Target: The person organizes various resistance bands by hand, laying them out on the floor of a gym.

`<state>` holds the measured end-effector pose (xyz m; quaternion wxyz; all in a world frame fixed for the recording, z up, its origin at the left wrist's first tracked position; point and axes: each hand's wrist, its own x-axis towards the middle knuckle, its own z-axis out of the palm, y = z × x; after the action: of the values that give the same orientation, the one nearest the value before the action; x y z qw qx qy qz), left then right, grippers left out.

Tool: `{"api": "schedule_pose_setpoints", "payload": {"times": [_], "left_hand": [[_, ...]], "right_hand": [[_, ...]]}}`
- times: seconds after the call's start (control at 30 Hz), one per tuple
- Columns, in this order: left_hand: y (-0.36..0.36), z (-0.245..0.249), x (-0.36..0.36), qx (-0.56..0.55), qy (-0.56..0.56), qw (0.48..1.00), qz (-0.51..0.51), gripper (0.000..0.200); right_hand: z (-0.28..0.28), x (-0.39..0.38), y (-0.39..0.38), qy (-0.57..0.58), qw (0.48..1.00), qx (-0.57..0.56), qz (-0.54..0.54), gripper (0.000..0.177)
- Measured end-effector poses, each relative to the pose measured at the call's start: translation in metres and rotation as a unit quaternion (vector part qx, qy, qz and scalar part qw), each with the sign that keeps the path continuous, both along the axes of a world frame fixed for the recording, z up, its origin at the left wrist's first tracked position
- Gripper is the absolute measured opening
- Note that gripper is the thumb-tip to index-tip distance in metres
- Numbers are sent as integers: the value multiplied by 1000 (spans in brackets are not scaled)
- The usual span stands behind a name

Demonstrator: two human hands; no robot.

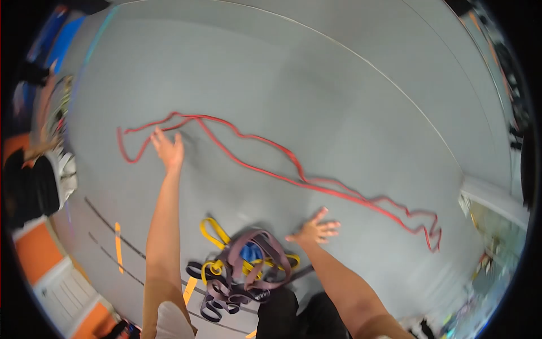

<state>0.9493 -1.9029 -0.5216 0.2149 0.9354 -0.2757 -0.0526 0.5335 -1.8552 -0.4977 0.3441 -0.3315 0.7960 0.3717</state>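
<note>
On grey floor [226, 68], holds left grip [169, 151] open and empty at loosely looped red strap [276, 174], touch uncertain; spreads right grip [316, 230], also empty, just beside piled harness [232, 261], seemingly bunched to give strap room.

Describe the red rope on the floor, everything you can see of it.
The red rope looks like soft, narrow cord or webbing. It lies slack on the grey floor, running slantwise in two wavy strands that part and meet, with a curved bend at the left end and kinks at the right. The left hand has fingertips by one strand; contact is unclear.
</note>
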Motion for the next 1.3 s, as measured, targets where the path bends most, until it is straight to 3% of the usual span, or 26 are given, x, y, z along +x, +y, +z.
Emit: {"api": "schedule_pose_setpoints", "payload": {"times": [0.1, 0.23, 0.33, 0.4, 0.43, 0.47, 0.5, 0.53, 0.57, 0.6, 0.63, 0.7, 0.77, 0.9, 0.97, 1.07, 1.2, 1.3], "left_hand": [[35, 17, -129, -86, 29, 985, -146, 58], [83, 38, -301, -41, 126, 945, -298, 47], [118, 35, -390, -51, 259, 919, -293, 39], [149, 4, -403, -33, 191, 960, -204, 38], [151, 8, -413, -55, 194, 962, -185, 38], [152, 13, -422, -73, 199, 963, -166, 37], [154, 14, -429, -30, 248, 952, -177, 49], [152, 18, -449, -29, 250, 949, -187, 49], [148, 25, -478, 73, 198, 950, -232, 63], [144, 31, -508, 171, 142, 937, -271, 78], [141, 31, -535, 234, 216, 903, -289, 108], [118, 58, -598, 351, 296, 835, -304, 125], [103, 60, -643, 387, 292, 825, -290, 132], [96, 44, -674, 477, 239, 808, -249, 148], [96, 34, -678, 478, 238, 809, -246, 150], [96, 32, -682, 481, 226, 814, -234, 153], [99, 26, -685, 487, 203, 817, -232, 153], [100, 24, -687, 499, 195, 814, -225, 155]], "right_hand": [[-3, -9, 6, -23, 999, -29, 9, 154], [1, -19, 7, -62, 997, -29, 26, 143], [-8, -25, 24, -89, 986, -140, 25, 129], [-3, -39, 28, -119, 978, -151, 80, 109], [12, -56, 27, -111, 979, -157, 67, 109], [38, -73, 25, -183, 962, -185, 85, 92], [53, -94, 27, -254, 938, -211, 106, 78], [38, -129, 38, -310, 891, -330, 42, 58], [26, -171, 47, -358, 821, -444, -21, 39], [11, -217, 48, -320, 781, -530, -88, 19], [5, -270, 43, -243, 738, -628, -37, 14], [-5, -391, 33, -150, 747, -644, -72, 15], [-27, -507, 18, -66, 707, -700, -69, 14], [-32, -671, -18, 60, 761, -645, -34, 25], [-28, -709, -38, 55, 814, -575, -54, 30], [-57, -749, -55, 56, 836, -547, 0, 34], [-37, -747, -71, 66, 877, -465, -98, 16], [-35, -797, -67, 111, 841, -522, -91, 17]]}}
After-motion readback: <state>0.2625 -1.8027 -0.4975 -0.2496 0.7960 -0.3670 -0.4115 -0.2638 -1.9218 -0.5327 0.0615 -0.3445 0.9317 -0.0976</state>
